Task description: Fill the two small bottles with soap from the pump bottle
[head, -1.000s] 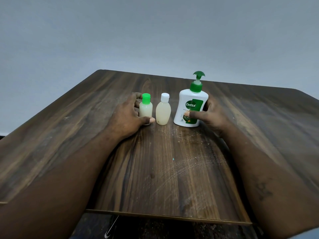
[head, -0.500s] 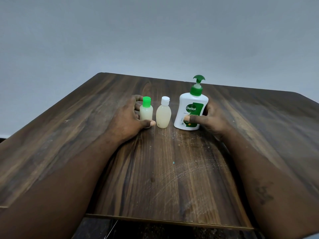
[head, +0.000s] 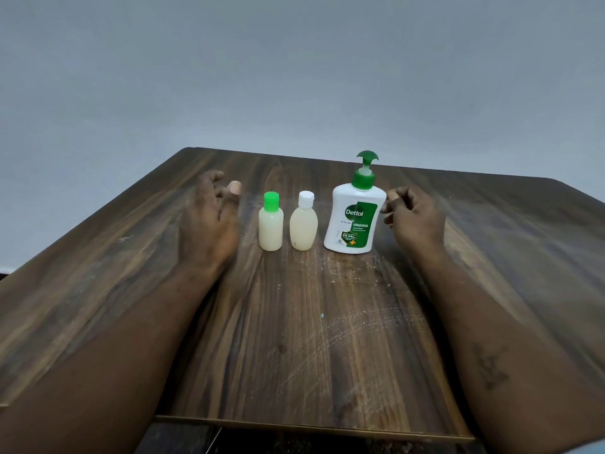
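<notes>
Plainly, pump bottle [head: 355, 221] stands upright.

The light is soft, even and rather dim, casting only faint shadows on the wooden table [head: 311, 355]. The left hand [head: 209, 221] is smeared with blur, the label on the pump bottle [head: 355, 221] reads sharp, and the wide lens bows the table's edges.
</notes>
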